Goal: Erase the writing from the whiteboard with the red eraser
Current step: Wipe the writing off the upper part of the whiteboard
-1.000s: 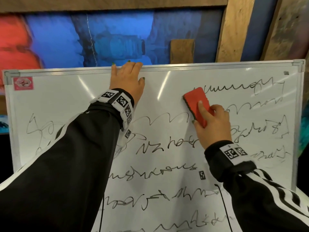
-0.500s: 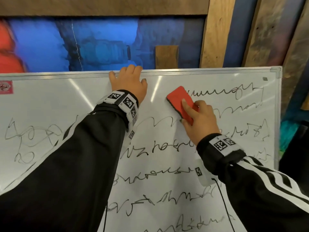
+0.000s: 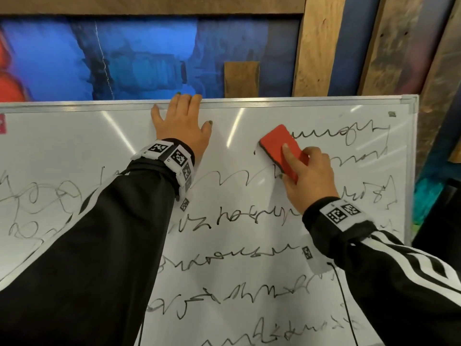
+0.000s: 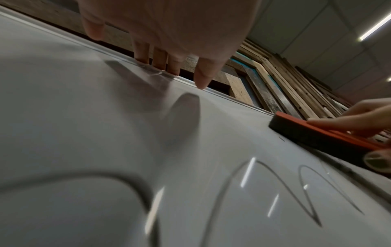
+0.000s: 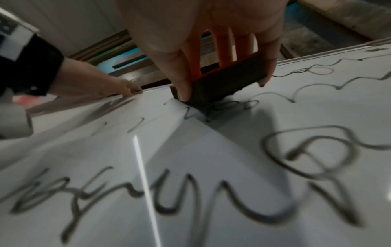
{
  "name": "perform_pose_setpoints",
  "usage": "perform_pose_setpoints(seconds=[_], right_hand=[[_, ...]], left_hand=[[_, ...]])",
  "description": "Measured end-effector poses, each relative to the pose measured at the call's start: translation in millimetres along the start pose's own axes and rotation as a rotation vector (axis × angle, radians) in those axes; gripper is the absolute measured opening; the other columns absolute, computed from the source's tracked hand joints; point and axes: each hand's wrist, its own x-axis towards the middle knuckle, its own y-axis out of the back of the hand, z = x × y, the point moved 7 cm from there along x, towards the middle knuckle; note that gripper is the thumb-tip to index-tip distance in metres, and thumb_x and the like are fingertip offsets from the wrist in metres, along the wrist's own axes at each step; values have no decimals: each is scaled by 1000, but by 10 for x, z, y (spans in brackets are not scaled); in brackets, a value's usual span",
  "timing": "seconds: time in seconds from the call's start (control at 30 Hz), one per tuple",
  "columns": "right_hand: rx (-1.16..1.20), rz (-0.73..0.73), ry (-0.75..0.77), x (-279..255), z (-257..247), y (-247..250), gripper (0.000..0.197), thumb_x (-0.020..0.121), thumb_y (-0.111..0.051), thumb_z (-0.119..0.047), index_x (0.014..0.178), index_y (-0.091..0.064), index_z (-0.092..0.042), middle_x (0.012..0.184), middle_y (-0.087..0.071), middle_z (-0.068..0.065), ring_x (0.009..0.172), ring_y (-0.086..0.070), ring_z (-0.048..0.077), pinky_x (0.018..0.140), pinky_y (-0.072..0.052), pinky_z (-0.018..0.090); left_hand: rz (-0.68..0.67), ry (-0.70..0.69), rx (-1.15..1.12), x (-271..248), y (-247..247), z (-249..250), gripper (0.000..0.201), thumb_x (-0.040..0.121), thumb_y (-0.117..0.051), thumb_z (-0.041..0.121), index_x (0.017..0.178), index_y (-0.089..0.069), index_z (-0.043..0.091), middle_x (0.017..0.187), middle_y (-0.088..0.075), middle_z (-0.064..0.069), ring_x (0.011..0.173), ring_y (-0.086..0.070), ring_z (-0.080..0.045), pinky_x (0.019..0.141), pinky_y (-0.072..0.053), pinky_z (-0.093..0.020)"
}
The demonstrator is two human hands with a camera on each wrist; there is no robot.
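1. Filling the near whiteboard (image 3: 74,146), rows of writing (image 3: 224,255) remain untouched; most of the job lies ahead;
2. right hand (image 3: 309,181) grips the red eraser (image 3: 277,143), which has slid rightward, eating the top row's start;
3. left hand (image 3: 182,126) stays flat, fingers spread, at the top rim.

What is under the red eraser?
The red eraser presses its dark felt flat on the whiteboard, at the top scribble line's left end; any ink beneath is hidden.

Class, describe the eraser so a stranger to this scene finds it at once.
Find the white metal-framed whiteboard covered in black scribbles. Near its upper right, the right hand grips a red rectangular eraser, dark felt underneath, the only solid block among ink lines.
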Motion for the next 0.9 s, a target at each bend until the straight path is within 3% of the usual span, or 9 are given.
perform_pose_setpoints(seconds=[0.13, 0.2, 0.37, 0.43, 0.57, 0.77, 0.9], right_hand=[[43, -20, 122, -142, -330, -124, 60, 70, -77, -16, 127, -57, -15, 106, -54, 21, 87, -51, 37, 71, -46, 43], [24, -42, 144, -276, -264, -153, 61, 68, -78, -15, 126, -59, -16, 107, -55, 21, 88, -53, 37, 71, -46, 44], [2, -25, -87, -80, 143, 22, 59, 81, -68, -19, 136, -47, -22, 120, -46, 19, 102, -42, 36, 85, -43, 47], [7, -21, -95, 1, 90, 17, 59, 82, -66, -21, 137, -45, -24, 119, -45, 18, 103, -41, 35, 85, -43, 46], [29, -59, 59, -135, -36, -73, 60, 74, -74, -17, 130, -54, -20, 114, -51, 21, 95, -48, 39, 78, -47, 48], [17, -27, -169, -35, 279, 36, 61, 84, -64, -23, 140, -40, -24, 121, -42, 16, 106, -40, 33, 90, -42, 47], [9, -73, -14, -225, 63, -56, 62, 81, -67, -22, 139, -43, -20, 117, -46, 20, 100, -44, 34, 82, -46, 45]], left_hand=[[-1, 13, -13, -3, 6, -5, 56, 92, -37, 39, 143, -25, 22, 148, -27, 0, 140, -16, -16, 110, -6, -54], [-16, 9, -12, 5, 0, -13, 56, 92, -37, 39, 144, -24, 22, 148, -26, 0, 140, -15, -16, 110, -5, -54], [-29, 0, -5, 14, 12, -20, 56, 92, -37, 39, 144, -24, 23, 148, -27, 1, 140, -16, -16, 110, -6, -54], [-14, 10, -23, 9, 19, -7, 55, 92, -39, 39, 143, -25, 23, 147, -28, 1, 139, -17, -16, 110, -7, -54], [-4, 14, -26, -9, 14, -8, 56, 92, -39, 39, 143, -25, 22, 147, -28, 0, 139, -17, -16, 110, -7, -54], [1, 8, -35, 3, -3, -16, 56, 91, -39, 39, 143, -25, 22, 147, -28, 1, 139, -16, -16, 110, -7, -54], [7, 17, -46, -10, -24, -11, 57, 91, -40, 39, 143, -25, 22, 147, -27, 0, 140, -15, -17, 110, -7, -54]])
